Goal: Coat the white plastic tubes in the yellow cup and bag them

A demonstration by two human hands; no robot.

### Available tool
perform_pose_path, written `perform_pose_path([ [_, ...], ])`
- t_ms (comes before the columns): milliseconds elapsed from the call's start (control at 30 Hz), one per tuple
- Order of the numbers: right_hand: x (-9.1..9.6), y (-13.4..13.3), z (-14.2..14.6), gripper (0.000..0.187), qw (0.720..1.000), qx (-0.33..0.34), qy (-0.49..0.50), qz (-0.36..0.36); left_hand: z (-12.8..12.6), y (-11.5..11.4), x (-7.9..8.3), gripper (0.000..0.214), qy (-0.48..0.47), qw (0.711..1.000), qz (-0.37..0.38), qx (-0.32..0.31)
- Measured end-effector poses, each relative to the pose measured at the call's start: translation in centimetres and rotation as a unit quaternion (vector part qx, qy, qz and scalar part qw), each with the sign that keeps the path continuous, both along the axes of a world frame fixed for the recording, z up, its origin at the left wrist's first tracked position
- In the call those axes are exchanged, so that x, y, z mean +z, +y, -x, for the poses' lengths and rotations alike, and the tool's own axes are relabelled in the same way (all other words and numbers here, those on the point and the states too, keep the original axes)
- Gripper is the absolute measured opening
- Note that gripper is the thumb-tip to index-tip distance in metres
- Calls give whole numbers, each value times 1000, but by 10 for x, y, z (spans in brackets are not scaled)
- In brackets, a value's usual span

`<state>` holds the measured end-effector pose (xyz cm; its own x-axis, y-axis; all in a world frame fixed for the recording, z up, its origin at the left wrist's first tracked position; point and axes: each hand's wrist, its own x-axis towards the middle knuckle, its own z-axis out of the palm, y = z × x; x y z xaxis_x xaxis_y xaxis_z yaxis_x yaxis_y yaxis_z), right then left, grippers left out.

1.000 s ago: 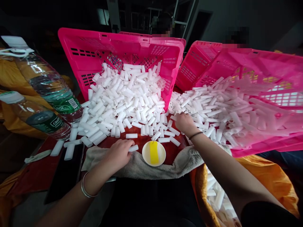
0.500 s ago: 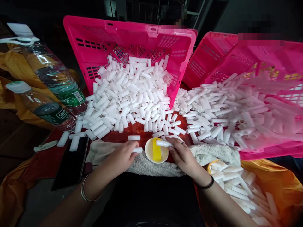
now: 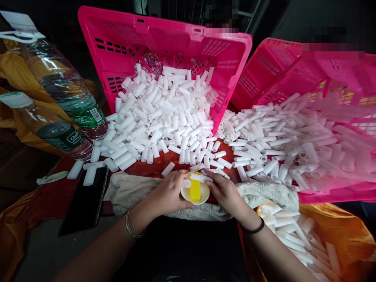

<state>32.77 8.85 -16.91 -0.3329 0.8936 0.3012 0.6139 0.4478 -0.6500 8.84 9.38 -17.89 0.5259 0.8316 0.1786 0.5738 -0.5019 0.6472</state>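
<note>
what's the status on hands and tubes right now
Left hand shut on short tube. Right hand shut on long tube. Both over white dish. Nothing blocking.

A narrow strip of red tabletop (image 3: 148, 169) lies bare between the towel (image 3: 126, 190) and the spilled white tubes (image 3: 164, 117), with one stray tube on it. Pink baskets (image 3: 176, 39) wall off the back; two bottles (image 3: 67, 94) and a phone (image 3: 85, 201) crowd the left edge.

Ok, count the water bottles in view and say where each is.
2. The larger bottle is at far left, beside the left pink basket; the smaller bottle is just in front of it, behind the phone. Others may be hidden outside the frame.
</note>
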Motion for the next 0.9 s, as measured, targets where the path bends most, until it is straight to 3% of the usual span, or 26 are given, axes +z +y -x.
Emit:
perform_pose_path([
  [167, -5, 3, -4, 21, 996, 32, 19, -81, -2, 2, -2, 90, -15, 999, 16, 23],
  [333, -4, 1, -5, 24, 999, 6, 29, 14, 0, 2, -5, 89, -19, 999, 11, 23],
  [500, -7, -1, -4, 14, 997, 18, 28, -66, 0, 1, -7, 88, -28, 999, 0, 25],
  [667, -5, -5, -1, 23, 999, -3, 31, 9, 0, 1, -4, 84, -30, 999, 4, 19],
  [800, -8, -6, 1, 18, 996, 16, -18, -88, 0, 0, -4, 82, -32, 999, 4, 20],
  [900, -9, -5, 1, 18, 998, 1, 11, -55, -1, 0, -5, 83, -31, 999, 4, 26],
])
